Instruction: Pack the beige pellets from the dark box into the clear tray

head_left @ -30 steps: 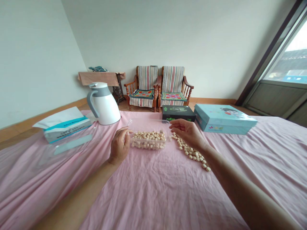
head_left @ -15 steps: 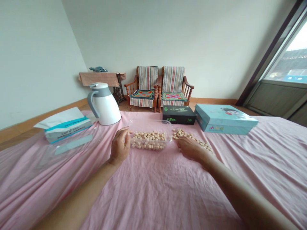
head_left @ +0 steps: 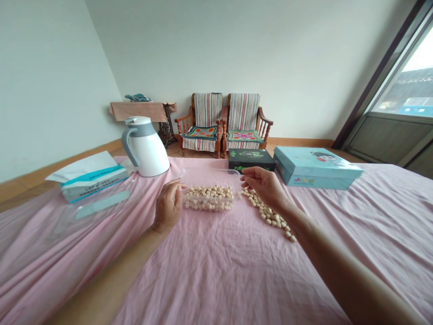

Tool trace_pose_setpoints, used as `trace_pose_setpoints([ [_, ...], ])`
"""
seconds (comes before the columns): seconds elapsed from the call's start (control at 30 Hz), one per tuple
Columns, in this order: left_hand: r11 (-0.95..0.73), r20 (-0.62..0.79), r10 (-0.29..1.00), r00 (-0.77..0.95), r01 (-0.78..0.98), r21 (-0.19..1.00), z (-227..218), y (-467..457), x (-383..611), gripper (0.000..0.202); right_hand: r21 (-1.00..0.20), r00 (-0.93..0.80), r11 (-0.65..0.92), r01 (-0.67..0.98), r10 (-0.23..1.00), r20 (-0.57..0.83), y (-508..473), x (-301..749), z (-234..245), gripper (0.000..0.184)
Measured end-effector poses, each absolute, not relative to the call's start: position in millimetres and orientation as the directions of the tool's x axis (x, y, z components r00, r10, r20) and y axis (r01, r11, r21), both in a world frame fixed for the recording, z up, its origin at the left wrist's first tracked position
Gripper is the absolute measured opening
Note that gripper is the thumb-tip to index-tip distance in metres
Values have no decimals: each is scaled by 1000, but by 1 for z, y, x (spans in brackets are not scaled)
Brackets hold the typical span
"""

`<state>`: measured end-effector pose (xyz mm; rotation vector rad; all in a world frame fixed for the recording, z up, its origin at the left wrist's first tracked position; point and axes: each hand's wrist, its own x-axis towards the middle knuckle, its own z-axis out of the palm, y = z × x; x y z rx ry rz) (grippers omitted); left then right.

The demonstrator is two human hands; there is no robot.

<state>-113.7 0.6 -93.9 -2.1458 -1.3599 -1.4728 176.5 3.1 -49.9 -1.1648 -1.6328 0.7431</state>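
A clear plastic container (head_left: 208, 198), partly filled with pale beige nuts (head_left: 209, 192) that look like pistachios, sits on the pink cloth in front of me. My left hand (head_left: 169, 203) grips its left wall, thumb toward me and fingers along the rim. At the right rim, slightly raised, is my right hand (head_left: 264, 184), fingers bent and pinched together; what they hold, if anything, is hidden. Beneath and to the right of that hand, a loose pile of the same nuts (head_left: 270, 215) trails toward me across the cloth.
A transparent plastic lid (head_left: 101, 205) lies at left, before a tissue pack (head_left: 94, 176). A white and grey jug (head_left: 150, 151) stands behind it. Behind the nuts are a black box (head_left: 250, 155) and a light blue box (head_left: 318, 168). Two wooden chairs (head_left: 223, 124) stand beyond.
My right hand has lifted off the loose nuts and moved up and left to the container's right rim, uncovering more of the pile. My left hand stays on the container.
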Motion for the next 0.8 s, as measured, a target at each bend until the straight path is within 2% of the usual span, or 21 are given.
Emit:
trace_pose_setpoints([
  [0.07, -552, 818, 570, 82, 775, 307, -94, 1, -114, 29, -774, -65, 350, 527, 925, 374, 7, 179, -61, 18],
  [0.17, -552, 821, 565, 87, 779, 298, -95, 1, -115, 28, -469, -215, 390, 793, 898, 383, 10, 183, -78, 18],
  [0.27, -556, 824, 560, 89, 778, 293, -96, 2, -115, 28, -231, -380, 454, 860, 874, 305, 8, 180, -92, 24],
  [0.37, -557, 824, 560, 91, 777, 293, -96, 2, -116, 28, -135, -415, 448, 884, 884, 218, 7, 173, -100, 24],
  [0.47, -555, 817, 569, 94, 777, 297, -95, 2, -116, 28, -138, -405, 434, 890, 893, 194, 8, 172, -103, 21],
  [0.57, -552, 815, 572, 92, 778, 300, -95, 1, -115, 28, -222, -297, 364, 905, 912, 282, 10, 177, -97, 19],
  [0.7, -551, 809, 580, 95, 777, 304, -95, 0, -115, 29, -447, -38, 285, 848, 874, 485, 6, 182, -72, 16],
  [0.8, -547, 807, 584, 90, 779, 308, -95, 0, -114, 30, -649, -13, 406, 643, 853, 522, 0, 179, -51, 17],
])
